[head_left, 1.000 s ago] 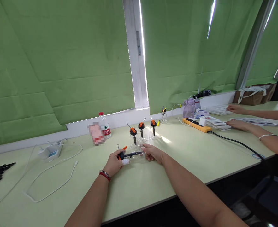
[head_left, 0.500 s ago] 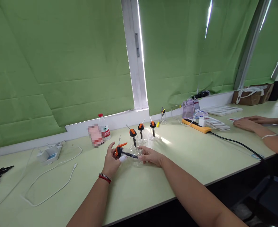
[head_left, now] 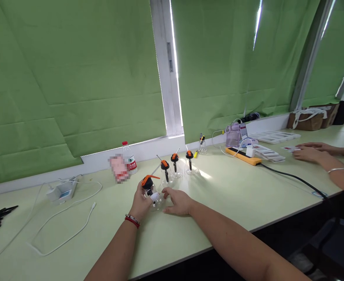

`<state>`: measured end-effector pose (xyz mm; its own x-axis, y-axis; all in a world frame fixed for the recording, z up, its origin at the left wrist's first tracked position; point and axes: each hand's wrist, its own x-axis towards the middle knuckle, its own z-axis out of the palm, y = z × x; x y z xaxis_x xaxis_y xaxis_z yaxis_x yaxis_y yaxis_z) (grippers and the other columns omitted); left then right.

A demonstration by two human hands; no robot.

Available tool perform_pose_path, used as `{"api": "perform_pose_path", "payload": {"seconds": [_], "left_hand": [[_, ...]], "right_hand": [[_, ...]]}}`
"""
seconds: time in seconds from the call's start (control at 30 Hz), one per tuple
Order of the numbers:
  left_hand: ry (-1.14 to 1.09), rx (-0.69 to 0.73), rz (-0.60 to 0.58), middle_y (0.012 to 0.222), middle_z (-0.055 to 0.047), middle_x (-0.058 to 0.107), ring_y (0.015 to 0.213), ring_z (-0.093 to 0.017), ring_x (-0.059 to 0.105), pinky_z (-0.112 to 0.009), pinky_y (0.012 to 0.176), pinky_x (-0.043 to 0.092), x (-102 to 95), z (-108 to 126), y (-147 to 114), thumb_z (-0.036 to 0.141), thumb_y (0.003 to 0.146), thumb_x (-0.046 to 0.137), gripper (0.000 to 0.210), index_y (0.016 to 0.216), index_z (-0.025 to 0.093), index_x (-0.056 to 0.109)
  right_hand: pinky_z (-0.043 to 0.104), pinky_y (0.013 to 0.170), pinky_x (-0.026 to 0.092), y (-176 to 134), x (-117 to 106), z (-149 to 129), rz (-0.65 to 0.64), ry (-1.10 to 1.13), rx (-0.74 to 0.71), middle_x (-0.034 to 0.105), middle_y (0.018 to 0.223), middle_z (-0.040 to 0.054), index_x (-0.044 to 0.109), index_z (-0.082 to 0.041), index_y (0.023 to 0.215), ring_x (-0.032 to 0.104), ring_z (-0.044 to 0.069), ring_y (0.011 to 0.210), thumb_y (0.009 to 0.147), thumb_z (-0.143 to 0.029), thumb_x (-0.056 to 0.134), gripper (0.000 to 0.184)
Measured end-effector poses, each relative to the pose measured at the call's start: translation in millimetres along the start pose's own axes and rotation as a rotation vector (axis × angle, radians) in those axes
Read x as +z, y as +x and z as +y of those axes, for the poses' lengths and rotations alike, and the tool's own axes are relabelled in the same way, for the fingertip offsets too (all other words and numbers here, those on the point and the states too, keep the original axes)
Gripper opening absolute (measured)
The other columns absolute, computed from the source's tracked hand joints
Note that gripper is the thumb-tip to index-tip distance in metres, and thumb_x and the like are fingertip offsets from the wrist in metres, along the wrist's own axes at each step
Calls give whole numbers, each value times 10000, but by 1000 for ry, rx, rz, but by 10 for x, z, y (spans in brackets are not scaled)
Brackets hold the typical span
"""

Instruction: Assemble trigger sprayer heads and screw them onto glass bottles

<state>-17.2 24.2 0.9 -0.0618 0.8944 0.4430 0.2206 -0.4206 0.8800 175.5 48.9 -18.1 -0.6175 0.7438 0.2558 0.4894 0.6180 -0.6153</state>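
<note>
My left hand [head_left: 140, 205] is closed around a clear bottle [head_left: 157, 204] with a black-and-orange top and a thin metal spout. The bottle stands nearly upright on the table; a black part shows inside it. A white wrap covers my left thumb. To the right of the bottle's base, my right hand [head_left: 178, 202] has its thumb and fingers apart, holding nothing; whether a fingertip touches the bottle I cannot tell. Behind are three similar bottles: the nearest bottle [head_left: 165, 165], a middle bottle [head_left: 175, 158] and a right bottle [head_left: 189, 155].
A water bottle [head_left: 132, 162] stands beside a blurred pink object [head_left: 119, 168]. White cables [head_left: 85, 222] and a white socket block [head_left: 66, 190] lie left. An orange power strip [head_left: 243, 156], a lilac jug [head_left: 233, 134] and another person's hands [head_left: 312, 152] are to the right.
The bottle in my left hand has gone from tilted sideways to nearly upright. My right hand has let go of its base and shifted slightly left and down, fingers apart.
</note>
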Motion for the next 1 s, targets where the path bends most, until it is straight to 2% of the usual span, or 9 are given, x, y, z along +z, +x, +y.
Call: {"api": "perform_pose_path", "payload": {"seconds": [0.1,0.2,0.43,0.53,0.67,0.77,0.87,0.93,1.0], "left_hand": [[5,16,74,968,-41,575,917,-169,566,-304,836,426,-49,-45,33,203,614,720,600,1159,200,470],[1,6,116,931,-32,563,909,-174,565,-304,819,432,-85,-73,53,196,619,705,573,1144,195,475],[-73,-17,171,977,-39,565,921,-172,577,-331,837,436,-93,-103,54,142,567,711,783,1263,219,361],[-133,-61,168,920,-22,584,862,-162,595,-335,802,454,-111,-98,53,138,564,717,850,1302,230,308],[-255,-68,143,827,8,595,762,-135,604,-343,785,470,-129,-27,37,170,589,720,822,1297,232,308],[-315,-116,113,844,-5,593,728,-145,614,-362,746,496,-136,37,15,236,617,720,788,1290,236,312],[-345,-222,58,860,-9,587,675,-154,623,-369,677,520,-144,63,0,302,653,695,765,1301,246,292],[-361,-296,17,817,6,583,637,-149,617,-358,642,525,-144,64,-2,329,666,685,733,1290,245,309],[-388,-367,-29,758,17,574,596,-141,600,-345,601,524,-136,63,-3,342,673,683,674,1250,229,355]], "right_hand": [[375,882,383,17,7,6,-12,-123,-104,592,1131,78,548,-214,1139,516,262,1027,684,-461,661,530],[429,963,311,56,23,39,-22,-222,-152,543,1237,100,577,-208,1140,450,293,1142,735,-489,601,494],[467,1016,223,188,55,112,-59,-336,-75,404,1398,110,442,-226,1314,336,300,1270,829,-552,421,585],[462,1039,187,263,45,181,-64,-363,-9,349,1435,114,403,-214,1346,285,298,1308,838,-575,383,623],[466,1061,138,353,-6,300,-70,-371,93,277,1472,113,349,-188,1382,221,298,1343,847,-611,320,683],[471,1063,126,384,-47,362,-68,-382,169,252,1481,119,332,-171,1389,192,304,1353,848,-617,304,701],[469,1054,144,375,-68,386,-34,-383,173,286,1465,127,378,-174,1359,211,304,1345,853,-584,338,652],[457,1038,186,353,-77,396,15,-342,142,390,1406,126,468,-188,1286,294,295,1304,854,-537,386,562],[422,1007,258,329,-88,414,74,-208,123,511,1299,106,559,-204,1180,408,269,1220,858,-488,414,453]]}}
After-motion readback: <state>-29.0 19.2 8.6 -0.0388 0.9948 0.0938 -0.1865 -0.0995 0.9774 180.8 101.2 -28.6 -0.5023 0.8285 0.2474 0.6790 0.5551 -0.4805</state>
